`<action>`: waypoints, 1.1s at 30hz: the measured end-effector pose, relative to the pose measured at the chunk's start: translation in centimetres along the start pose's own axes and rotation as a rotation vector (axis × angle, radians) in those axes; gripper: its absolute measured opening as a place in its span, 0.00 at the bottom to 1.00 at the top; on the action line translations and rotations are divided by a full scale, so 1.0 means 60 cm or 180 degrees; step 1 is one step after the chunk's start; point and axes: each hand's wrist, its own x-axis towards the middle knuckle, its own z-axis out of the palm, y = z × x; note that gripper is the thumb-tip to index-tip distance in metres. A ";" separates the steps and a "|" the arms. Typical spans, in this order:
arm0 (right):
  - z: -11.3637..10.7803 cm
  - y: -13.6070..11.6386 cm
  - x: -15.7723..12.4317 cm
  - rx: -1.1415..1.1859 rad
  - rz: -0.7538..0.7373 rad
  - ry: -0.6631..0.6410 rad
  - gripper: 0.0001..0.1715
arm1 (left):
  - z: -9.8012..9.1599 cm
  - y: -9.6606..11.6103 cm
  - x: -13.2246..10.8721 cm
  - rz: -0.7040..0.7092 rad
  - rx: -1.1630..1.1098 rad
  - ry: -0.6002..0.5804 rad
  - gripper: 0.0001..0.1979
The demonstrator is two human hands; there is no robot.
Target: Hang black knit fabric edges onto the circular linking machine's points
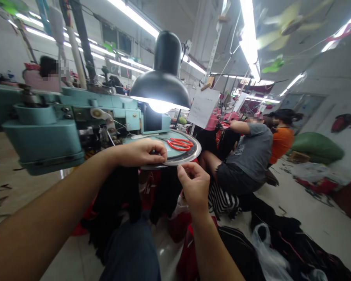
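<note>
A round metal dial plate (196,150) with a fine-toothed rim juts out from a teal linking machine (43,140). My left hand (144,152) lies over the dial's near edge, its fingers curled together; whatever they hold is hidden. Just right of it, my right hand (195,183) pinches thumb and forefinger at the rim. Whatever sits in that pinch is too small to make out. Red-handled scissors (179,144) rest on the dial, behind both hands. Black knitted fabric (123,191) hangs beneath the dial, with red pieces (148,187) among it.
A lit black lamp (160,88) hangs low over the dial. A paper sheet (204,107) is clipped up behind it. Co-workers (247,152) sit close on the right. Dark garments (298,242) and a clear plastic bag (269,253) lie on the floor at right.
</note>
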 end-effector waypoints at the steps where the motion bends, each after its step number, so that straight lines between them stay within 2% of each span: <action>1: -0.016 0.009 0.008 -0.0128 0.0026 -0.0021 0.10 | 0.000 0.000 0.000 -0.0023 0.0028 -0.0004 0.15; 3: -0.057 0.035 0.025 -0.0360 0.0302 -0.0137 0.10 | 0.001 -0.003 0.000 -0.0076 0.0088 0.0010 0.14; 4: -0.080 0.050 0.032 -0.0341 0.0585 -0.0213 0.11 | 0.001 -0.004 0.001 -0.0108 0.0118 0.0018 0.14; 6: -0.119 0.074 0.043 0.0099 0.1112 -0.0282 0.15 | -0.001 -0.007 0.004 -0.0152 0.0186 -0.0004 0.12; 8: -0.141 0.083 0.049 0.0579 0.1226 -0.0438 0.17 | -0.005 -0.006 0.008 -0.0209 0.0236 -0.0098 0.10; 10: -0.146 0.075 0.050 0.0545 0.0884 -0.0756 0.17 | -0.010 0.000 0.012 -0.0379 0.0277 -0.0224 0.10; 14: -0.124 0.038 0.057 -0.0253 -0.0022 -0.1245 0.10 | -0.008 0.015 0.014 -0.0544 0.0192 -0.0225 0.14; 16: -0.117 0.026 0.066 -0.0247 -0.0009 -0.1490 0.08 | -0.002 0.017 0.012 -0.0429 0.0028 -0.0108 0.14; 19: -0.118 0.024 0.076 -0.0033 0.0386 -0.2256 0.16 | 0.005 0.014 0.007 -0.0364 -0.0079 -0.0013 0.14; 21: -0.118 0.028 0.075 0.0000 0.0545 -0.2635 0.14 | 0.006 0.012 0.005 -0.0328 -0.0080 0.0003 0.14; 22: -0.116 0.031 0.071 -0.0004 0.0568 -0.2590 0.14 | 0.006 0.011 0.004 -0.0313 -0.0082 0.0000 0.14; 23: -0.112 0.034 0.067 0.0008 0.0530 -0.2355 0.13 | 0.006 0.010 0.004 -0.0308 -0.0086 -0.0004 0.14; 26: -0.089 0.032 0.047 0.0158 0.0076 -0.1158 0.06 | 0.003 0.006 0.003 -0.0296 -0.0119 -0.0060 0.15; 27: -0.079 0.028 0.040 0.0192 -0.0096 -0.0926 0.09 | 0.003 0.005 0.003 -0.0300 -0.0131 -0.0077 0.15; 29: -0.059 0.015 0.025 0.0111 -0.0394 -0.0877 0.13 | 0.002 0.001 0.002 -0.0281 -0.0135 -0.0079 0.15; 31: -0.042 0.000 0.012 -0.0225 -0.0669 -0.0996 0.14 | 0.001 -0.003 0.002 -0.0276 -0.0109 -0.0057 0.16; 33: -0.029 -0.010 0.000 -0.0507 -0.0893 -0.0945 0.14 | 0.000 -0.006 0.000 -0.0282 -0.0111 -0.0061 0.17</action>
